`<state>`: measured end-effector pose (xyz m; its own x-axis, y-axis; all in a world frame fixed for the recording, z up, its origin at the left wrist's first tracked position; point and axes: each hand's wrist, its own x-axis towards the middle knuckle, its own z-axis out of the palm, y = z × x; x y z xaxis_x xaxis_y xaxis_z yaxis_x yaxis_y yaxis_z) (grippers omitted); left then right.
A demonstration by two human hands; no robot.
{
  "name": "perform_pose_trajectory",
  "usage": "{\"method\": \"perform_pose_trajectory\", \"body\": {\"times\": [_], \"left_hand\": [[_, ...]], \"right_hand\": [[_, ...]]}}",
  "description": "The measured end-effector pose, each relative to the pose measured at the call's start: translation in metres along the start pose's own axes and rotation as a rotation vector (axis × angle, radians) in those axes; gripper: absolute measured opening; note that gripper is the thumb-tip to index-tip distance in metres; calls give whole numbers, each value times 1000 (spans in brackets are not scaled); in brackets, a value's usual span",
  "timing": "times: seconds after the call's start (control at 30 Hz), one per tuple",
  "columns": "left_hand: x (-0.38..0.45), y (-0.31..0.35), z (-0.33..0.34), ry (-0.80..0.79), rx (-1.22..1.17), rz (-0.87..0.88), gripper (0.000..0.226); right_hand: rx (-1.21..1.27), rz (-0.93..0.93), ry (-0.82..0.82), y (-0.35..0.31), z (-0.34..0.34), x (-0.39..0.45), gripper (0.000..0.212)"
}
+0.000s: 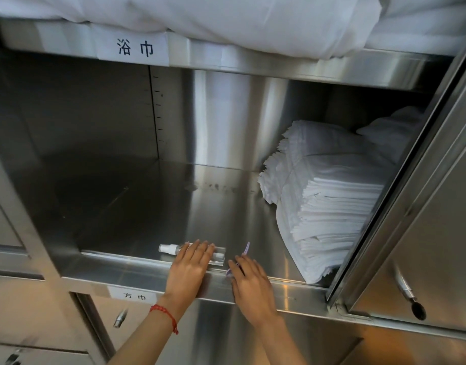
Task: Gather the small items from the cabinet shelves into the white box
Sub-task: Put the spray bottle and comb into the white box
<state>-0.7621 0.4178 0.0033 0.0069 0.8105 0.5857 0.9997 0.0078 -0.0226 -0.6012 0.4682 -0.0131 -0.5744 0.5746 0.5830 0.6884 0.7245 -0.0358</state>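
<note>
steel fills the view, a cabinet (pixel 253 106) with an open shelf (pixel 174 206) at its middle. at far left sit closed drawer fronts, one with a metal handle (pixel 120 317). on the upper shelf edge a white label (pixel 134 48) reads 浴巾, with white bedding (pixel 226 14) bulging over the ledge above it. on the lower shelf edge a smaller label (pixel 134 295) reads 方巾.

near the front lip of the shelf a clear spray bottle (pixel 168 248) lies on its side, white nozzle pointing left. the left hand (pixel 191 267), a red string bracelet (pixel 164 313) on its wrist, lies over the bottle's body with fingers straight and flat on it, not curled round it. just right of the bottle, a thin lilac item (pixel 246 248) pokes up from the shelf; the right hand (pixel 249 281) covers its lower part, and i cannot tell whether the fingers pinch it or only rest on it. what the item is stays unclear.

further right, a tall stack of folded white cloths (pixel 332 206) leans in the shelf's right corner. at far right an open steel door (pixel 421 206) carries a long handle (pixel 408 293). the white box does not show.
</note>
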Motion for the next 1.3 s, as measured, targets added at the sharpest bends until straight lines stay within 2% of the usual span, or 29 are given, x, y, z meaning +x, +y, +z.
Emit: {"method": "perform_pose_trajectory", "body": {"times": [0.13, 0.43, 0.53, 0.57, 0.67, 0.73, 1.03, 1.1, 1.2, 1.3], "left_hand": [[-1, -3, 3, 37, 3, 10, 72], [-3, -7, 4, 37, 15, 28, 81], [-3, -9, 4, 49, 16, 40, 79], [-3, -9, 4, 58, 19, 46, 78], [-3, -10, 5, 92, 25, 58, 73], [-3, -11, 5, 108, 21, 66, 72], [7, -16, 9, 168, -35, 107, 72], [11, -17, 12, 204, -45, 127, 65], [17, -16, 17, 286, -73, 205, 38], [27, -13, 20, 316, -105, 256, 41]], "right_hand": [[25, -55, 47, 7, 7, -1, 48], [75, -154, 126, 12, 11, -2, 40], [57, -181, 204, 11, 13, -3, 19], [48, -183, 226, 10, 12, -4, 19], [25, -182, 297, 9, 9, -2, 40], [22, -177, 327, 8, 6, -1, 47], [-9, -159, 360, 10, 1, 5, 25], [-26, -147, 373, 10, -1, 6, 26], [-53, -121, 393, 13, -3, 8, 20], [-83, -93, 420, 15, -8, 10, 19]]}}
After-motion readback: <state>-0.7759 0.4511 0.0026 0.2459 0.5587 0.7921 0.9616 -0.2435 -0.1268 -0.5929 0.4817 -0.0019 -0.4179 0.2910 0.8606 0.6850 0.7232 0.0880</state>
